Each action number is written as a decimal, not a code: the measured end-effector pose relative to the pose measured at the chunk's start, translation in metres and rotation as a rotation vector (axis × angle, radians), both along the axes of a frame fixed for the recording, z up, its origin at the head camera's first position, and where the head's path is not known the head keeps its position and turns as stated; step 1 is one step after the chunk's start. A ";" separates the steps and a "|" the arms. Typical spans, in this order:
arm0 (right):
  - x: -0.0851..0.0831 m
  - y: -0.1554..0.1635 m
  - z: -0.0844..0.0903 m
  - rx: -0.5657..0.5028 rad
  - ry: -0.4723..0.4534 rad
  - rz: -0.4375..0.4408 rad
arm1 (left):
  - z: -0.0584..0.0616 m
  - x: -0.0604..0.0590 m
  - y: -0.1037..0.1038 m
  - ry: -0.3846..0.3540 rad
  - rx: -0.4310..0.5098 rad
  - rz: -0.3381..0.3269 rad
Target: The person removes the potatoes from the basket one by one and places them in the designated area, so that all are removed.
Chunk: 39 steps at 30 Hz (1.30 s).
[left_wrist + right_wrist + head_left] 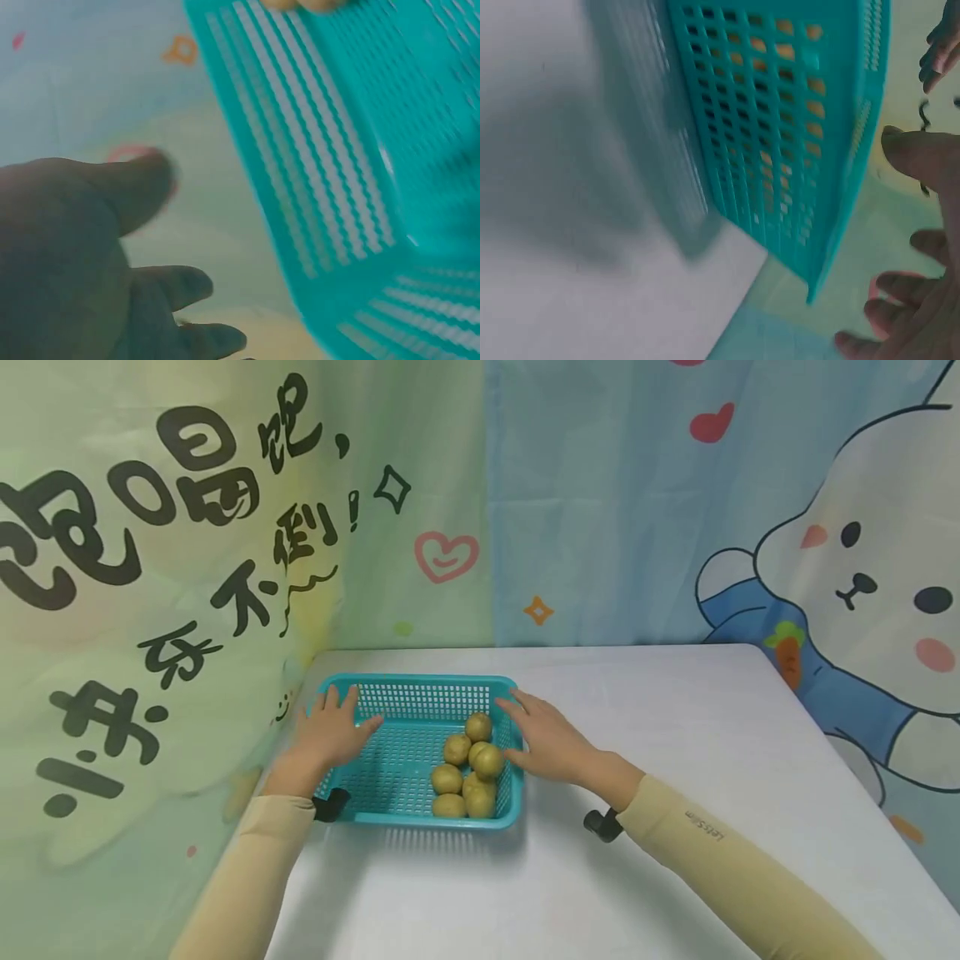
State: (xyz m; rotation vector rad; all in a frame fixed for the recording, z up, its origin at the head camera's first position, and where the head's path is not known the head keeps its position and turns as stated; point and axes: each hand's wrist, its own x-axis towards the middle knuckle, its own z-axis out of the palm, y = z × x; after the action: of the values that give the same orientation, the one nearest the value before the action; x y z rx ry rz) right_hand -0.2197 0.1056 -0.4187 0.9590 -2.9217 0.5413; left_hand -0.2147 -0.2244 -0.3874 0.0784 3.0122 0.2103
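Observation:
A turquoise plastic basket (390,768) with perforated walls sits on the white table. Several round yellow-brown potatoes (489,762) are heaped along its right side. Over the basket's left end is my left hand (330,731), fingers spread and nothing in the grasp; the left wrist view has its thumb and fingers beside the basket's rim (255,191). My right hand (553,739) reaches to the right rim, fingers extended and apart, close to the potatoes. From the right wrist, the basket's outer wall (757,127) shows potatoes through its holes, and the fingers appear beyond the rim.
The white table (660,727) extends to the right and in front of the basket. Behind and to the left hangs a printed cloth backdrop (600,510) with cartoon figures and lettering. Each wrist carries a small black camera mount (602,825).

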 end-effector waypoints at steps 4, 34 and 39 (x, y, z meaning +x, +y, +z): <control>0.005 -0.017 -0.009 -0.024 0.024 0.083 | -0.007 0.012 -0.027 -0.033 0.016 0.059; 0.009 -0.065 -0.019 0.381 0.028 0.173 | -0.070 0.042 -0.062 0.142 0.190 0.329; 0.008 -0.063 -0.016 0.397 0.047 0.197 | -0.068 0.039 -0.060 0.146 0.191 0.335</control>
State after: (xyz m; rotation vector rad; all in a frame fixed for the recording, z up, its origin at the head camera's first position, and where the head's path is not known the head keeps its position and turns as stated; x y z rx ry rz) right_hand -0.2119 0.0421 -0.4346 1.2844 -2.9668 -0.0688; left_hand -0.1757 -0.2844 -0.4557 -0.4130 3.1215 0.5447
